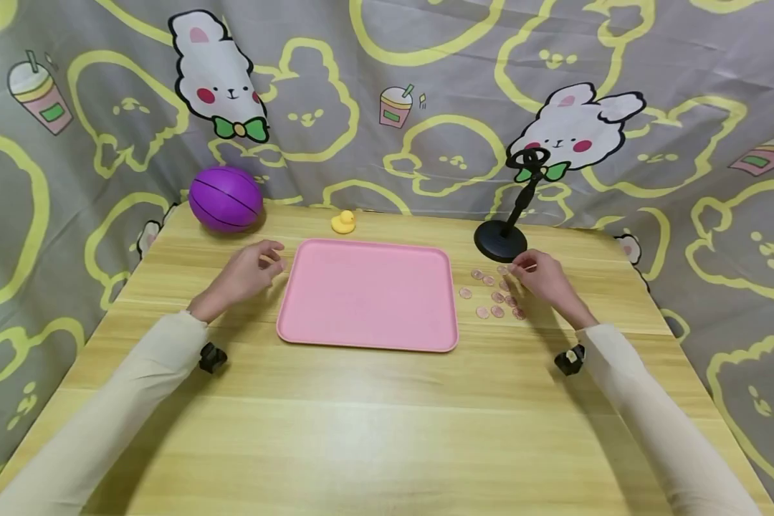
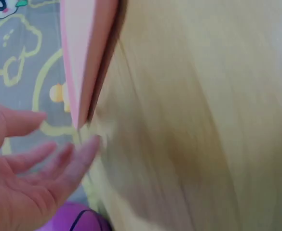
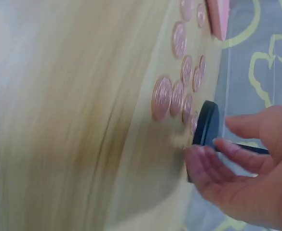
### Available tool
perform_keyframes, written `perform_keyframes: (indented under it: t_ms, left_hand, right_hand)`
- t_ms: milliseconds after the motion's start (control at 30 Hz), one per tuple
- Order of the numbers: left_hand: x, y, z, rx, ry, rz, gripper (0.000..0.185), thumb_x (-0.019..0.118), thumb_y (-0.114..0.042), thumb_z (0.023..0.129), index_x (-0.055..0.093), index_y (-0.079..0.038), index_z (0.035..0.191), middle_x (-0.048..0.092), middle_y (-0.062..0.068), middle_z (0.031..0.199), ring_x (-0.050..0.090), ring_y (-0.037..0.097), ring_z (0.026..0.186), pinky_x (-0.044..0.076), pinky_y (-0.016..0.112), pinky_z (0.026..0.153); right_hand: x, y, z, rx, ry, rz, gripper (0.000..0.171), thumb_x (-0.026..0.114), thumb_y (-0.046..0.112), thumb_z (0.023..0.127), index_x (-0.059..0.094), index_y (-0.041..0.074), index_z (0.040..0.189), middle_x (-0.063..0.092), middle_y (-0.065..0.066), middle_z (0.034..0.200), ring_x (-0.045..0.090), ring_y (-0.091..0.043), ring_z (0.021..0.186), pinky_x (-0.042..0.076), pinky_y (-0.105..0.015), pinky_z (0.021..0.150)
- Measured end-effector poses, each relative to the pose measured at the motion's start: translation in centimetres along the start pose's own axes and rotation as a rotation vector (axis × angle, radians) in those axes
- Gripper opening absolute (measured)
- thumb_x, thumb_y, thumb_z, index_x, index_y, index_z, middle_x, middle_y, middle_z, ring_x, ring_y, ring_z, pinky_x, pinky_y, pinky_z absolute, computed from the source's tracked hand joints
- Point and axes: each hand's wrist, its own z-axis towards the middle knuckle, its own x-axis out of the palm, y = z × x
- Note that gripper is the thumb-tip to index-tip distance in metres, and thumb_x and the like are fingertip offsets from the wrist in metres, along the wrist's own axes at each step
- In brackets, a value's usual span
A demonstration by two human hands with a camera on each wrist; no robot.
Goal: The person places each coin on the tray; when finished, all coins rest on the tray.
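A pink tray (image 1: pixel 370 294) lies on the table. Just left of it, my left hand (image 1: pixel 248 271) hovers with its fingers loosely bent and parted, nothing between them. Several round, pinkish, coin-like discs (image 1: pixel 497 297) are scattered flat to the right of the tray. Over the far right edge of this group is my right hand (image 1: pixel 542 276), its fingertips close to the discs. In the right wrist view, thumb and fingers of the right hand (image 3: pixel 256 163) are spread apart and hold nothing. Beyond them shows the black stand's base (image 3: pixel 206 122).
The black stand (image 1: pixel 502 241), topped with a ring-like part, rises behind the discs. A purple ball (image 1: pixel 226 199) sits at the back left, and a small yellow duck (image 1: pixel 344 222) behind the tray. A patterned grey curtain (image 1: pixel 438 172) hangs along the table's back and sides.
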Motion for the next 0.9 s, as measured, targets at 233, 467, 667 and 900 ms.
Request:
perform_keyframes:
  t_ms: [233, 467, 667, 900]
  left_hand:
    - [1.0, -0.4, 0.8, -0.136, 0.152, -0.297, 0.057, 0.061, 0.000, 0.102, 0.037, 0.016, 0.151, 0.048, 0.038, 0.142, 0.058, 0.051, 0.125, 0.070, 0.034, 0.075]
    - [2.0, -0.2, 0.9, -0.167, 0.227, -0.334, 0.053, 0.060, 0.005, 0.100, 0.040, 0.020, 0.146, 0.060, 0.027, 0.112, 0.066, 0.017, 0.080, 0.070, 0.036, 0.070]
    - [1.8, -0.7, 1.4, -0.194, 0.273, -0.369, 0.054, 0.057, 0.008, 0.098, 0.038, 0.021, 0.147, 0.059, 0.027, 0.113, 0.066, 0.018, 0.080, 0.070, 0.037, 0.071]
    - [0.1, 0.1, 2.0, -0.212, 0.349, -0.396, 0.058, 0.056, 0.003, 0.102, 0.031, 0.022, 0.151, 0.060, 0.027, 0.119, 0.069, 0.018, 0.086, 0.070, 0.038, 0.075]
  right_hand:
    - [1.3, -0.7, 0.7, 0.180, 0.007, 0.119, 0.040, 0.062, 0.027, 0.106, 0.056, -0.009, 0.123, 0.059, -0.023, 0.112, 0.054, -0.029, 0.096, 0.048, -0.024, 0.073]
    - [2.7, -0.4, 0.7, 0.204, -0.047, 0.078, 0.030, 0.067, 0.024, 0.103, 0.056, -0.003, 0.108, 0.059, -0.012, 0.095, 0.057, -0.027, 0.086, 0.048, -0.028, 0.074]
    - [2.2, 0.0, 0.6, 0.199, -0.077, 0.082, 0.023, 0.069, 0.015, 0.101, 0.055, -0.002, 0.098, 0.060, -0.010, 0.079, 0.058, -0.020, 0.067, 0.047, -0.024, 0.062]
    - [2.6, -0.3, 1.1, 0.079, -0.135, 0.097, 0.019, 0.068, 0.013, 0.102, 0.056, -0.002, 0.100, 0.064, -0.012, 0.083, 0.060, -0.016, 0.071, 0.048, -0.018, 0.060]
